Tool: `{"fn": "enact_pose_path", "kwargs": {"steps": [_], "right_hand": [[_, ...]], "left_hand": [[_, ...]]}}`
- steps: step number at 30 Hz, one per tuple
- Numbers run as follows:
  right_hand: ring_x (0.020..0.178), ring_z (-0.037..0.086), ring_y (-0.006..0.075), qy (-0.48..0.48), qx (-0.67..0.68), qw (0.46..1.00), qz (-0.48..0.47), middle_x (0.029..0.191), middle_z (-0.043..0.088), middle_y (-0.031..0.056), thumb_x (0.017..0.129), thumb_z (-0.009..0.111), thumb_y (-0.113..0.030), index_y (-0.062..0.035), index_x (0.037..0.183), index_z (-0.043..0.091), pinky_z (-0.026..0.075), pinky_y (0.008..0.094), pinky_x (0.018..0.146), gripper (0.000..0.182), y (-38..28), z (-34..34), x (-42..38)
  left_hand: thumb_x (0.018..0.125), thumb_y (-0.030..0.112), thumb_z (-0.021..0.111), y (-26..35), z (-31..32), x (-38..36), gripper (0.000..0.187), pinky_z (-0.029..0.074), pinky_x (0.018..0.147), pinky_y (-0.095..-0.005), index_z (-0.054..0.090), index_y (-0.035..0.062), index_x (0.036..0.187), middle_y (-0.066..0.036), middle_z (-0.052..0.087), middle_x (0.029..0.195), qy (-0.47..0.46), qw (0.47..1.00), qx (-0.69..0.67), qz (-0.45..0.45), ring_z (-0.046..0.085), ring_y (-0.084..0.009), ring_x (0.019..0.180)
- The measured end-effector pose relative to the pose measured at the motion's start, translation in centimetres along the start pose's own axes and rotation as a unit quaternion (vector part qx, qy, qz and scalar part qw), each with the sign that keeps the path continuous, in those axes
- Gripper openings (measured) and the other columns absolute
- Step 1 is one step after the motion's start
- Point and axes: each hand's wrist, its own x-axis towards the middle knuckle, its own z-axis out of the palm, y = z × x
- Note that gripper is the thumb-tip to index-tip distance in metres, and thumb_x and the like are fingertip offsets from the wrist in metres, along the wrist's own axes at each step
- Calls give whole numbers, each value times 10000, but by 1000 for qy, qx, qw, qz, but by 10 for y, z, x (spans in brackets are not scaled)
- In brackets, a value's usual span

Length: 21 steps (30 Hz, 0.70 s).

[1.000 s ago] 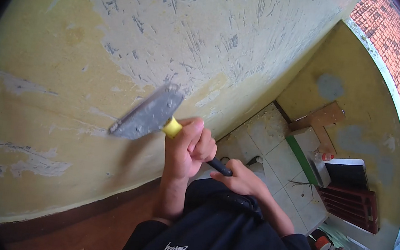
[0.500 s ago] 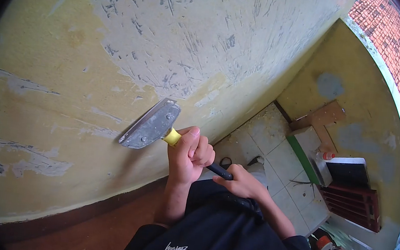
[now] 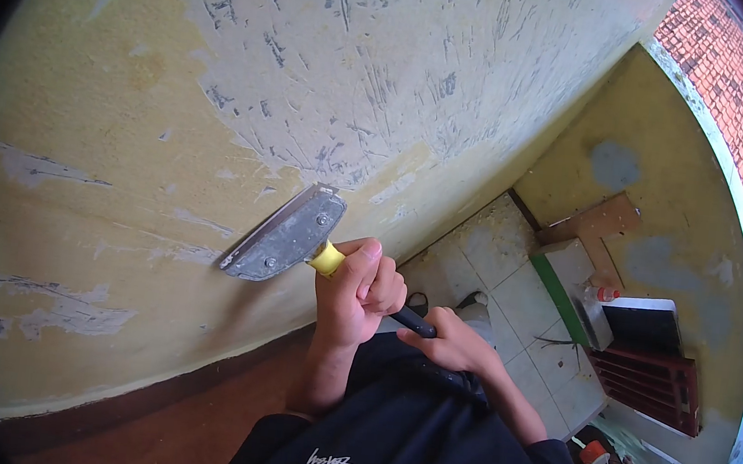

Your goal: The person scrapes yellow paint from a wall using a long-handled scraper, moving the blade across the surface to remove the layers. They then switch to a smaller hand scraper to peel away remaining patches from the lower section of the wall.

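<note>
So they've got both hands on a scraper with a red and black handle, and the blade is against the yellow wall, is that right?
Not quite: the scraper has a yellow and black handle, not red, as the head view shows. The rest holds: the left hand and right hand both grip it, with the blade against the yellow wall.

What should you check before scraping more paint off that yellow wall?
1. Left hand wrapped round the scraper just behind its yellow collar: ok.
2. Right hand gripping the black handle end: ok.
3. Blade edge lying against the yellow wall: ok.
4. Blade set below the bare grey patch, on paint not yet removed: ok.
5. Blade edge sharp and unchipped: cannot tell.
6. Footing on the tiled floor below: cannot tell.
</note>
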Motion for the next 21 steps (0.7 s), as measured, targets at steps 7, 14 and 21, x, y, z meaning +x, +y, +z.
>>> {"fn": "enact_pose_path", "kwargs": {"steps": [7, 14, 21], "right_hand": [[428, 388, 184, 2, -6, 1000, -4, 460, 399, 128, 854, 632, -340, 82, 584, 485, 318, 398, 453, 522, 1, 2, 2], [438, 431, 221, 36, -3, 998, -47, 480, 438, 161, 854, 627, -346, 80, 588, 503, 340, 415, 469, 517, -30, 0, 6], [509, 544, 347, -13, -14, 999, -29, 559, 529, 252, 853, 613, -359, 88, 659, 582, 415, 445, 543, 488, -9, 4, 4]], "left_hand": [[966, 200, 372, 3, 4, 0, 399, 167, 354, -272, 288, 150, 579, 32, 227, 422, 2, 1000, 2, 9, 118, -80, 350], [982, 219, 350, 36, 15, 3, 384, 151, 346, -273, 299, 156, 607, 42, 213, 434, -45, 997, 20, 62, 116, -79, 346], [974, 233, 372, 9, 0, -7, 401, 173, 359, -278, 298, 158, 586, 37, 207, 432, 18, 999, 17, 21, 136, -87, 353]]}}
